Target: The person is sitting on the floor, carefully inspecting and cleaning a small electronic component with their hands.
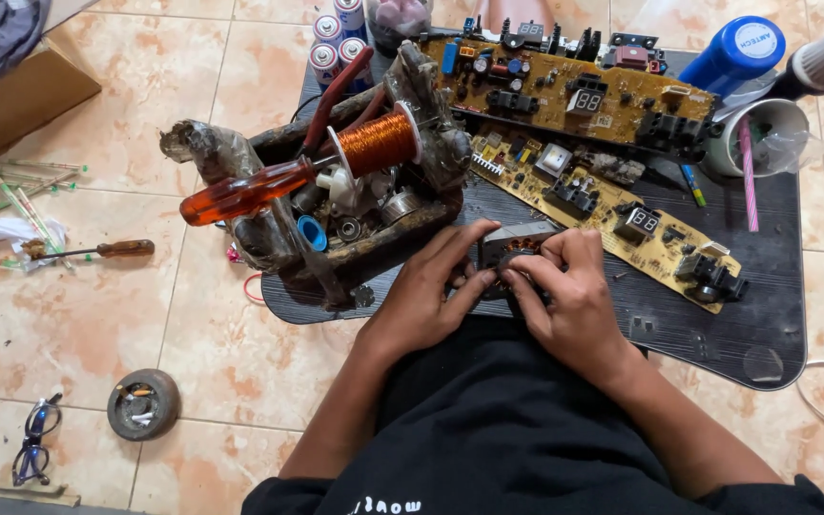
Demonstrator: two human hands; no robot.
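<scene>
Part in hand: we hold a small motor stator with copper windings, at the near edge of the dark work board, over our lap.
Left hand: fingers closed on its left side.
Right hand: fingers curled over its top and right.
Risk, windings: pressing fingertips could likely nick thin wire.
Risk, clutter: crowded tool box and orange-handled screwdriver sit near; a bump might topple them.

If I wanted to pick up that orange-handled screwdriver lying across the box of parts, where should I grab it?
Probably by the orange handle of the screwdriver, coming from the left and above. The handle juts out free past the parts box, while the shaft end is crowded against the copper wire spool.
</scene>
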